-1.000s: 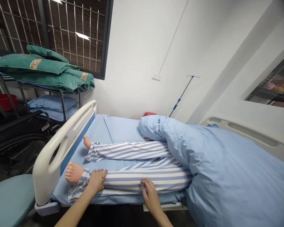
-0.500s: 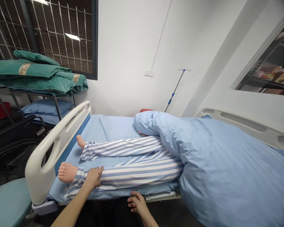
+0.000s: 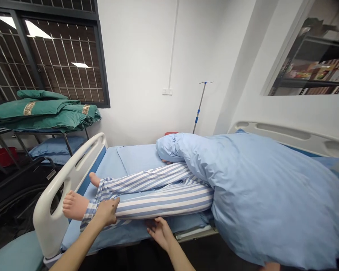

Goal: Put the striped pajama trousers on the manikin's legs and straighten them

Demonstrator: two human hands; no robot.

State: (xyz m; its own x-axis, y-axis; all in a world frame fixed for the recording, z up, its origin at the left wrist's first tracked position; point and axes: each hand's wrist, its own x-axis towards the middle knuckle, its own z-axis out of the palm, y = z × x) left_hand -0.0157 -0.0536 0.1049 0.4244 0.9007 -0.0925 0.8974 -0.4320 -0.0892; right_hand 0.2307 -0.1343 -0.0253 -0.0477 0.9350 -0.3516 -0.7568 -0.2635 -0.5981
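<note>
A manikin's near leg point(image 3: 164, 203), in blue-and-white striped trousers, lies along the bed, its bare foot point(image 3: 75, 205) by the footboard. My left hand point(image 3: 107, 211) is closed around the lower leg just above the ankle, and the leg looks slightly raised off the sheet. Below the knee area, my right hand point(image 3: 160, 231) is palm up, fingers apart and slightly curled, the fingertips at the underside of the trouser leg. The far leg point(image 3: 147, 177) rests on the mattress. A bunched blue quilt point(image 3: 251, 188) hides the upper body.
A white footboard point(image 3: 49, 210) closes off the bed's left end. Beyond it stand a black wheelchair point(image 3: 19, 180) and a rack with green bedding point(image 3: 45, 113). An IV pole point(image 3: 200, 105) rises behind the bed. Part of what looks like another hand point(image 3: 271, 266) shows at the bottom right.
My right hand has moved up from beside the mattress edge to the leg's underside. The near leg and foot have risen slightly with my left hand on them. The view has shifted.
</note>
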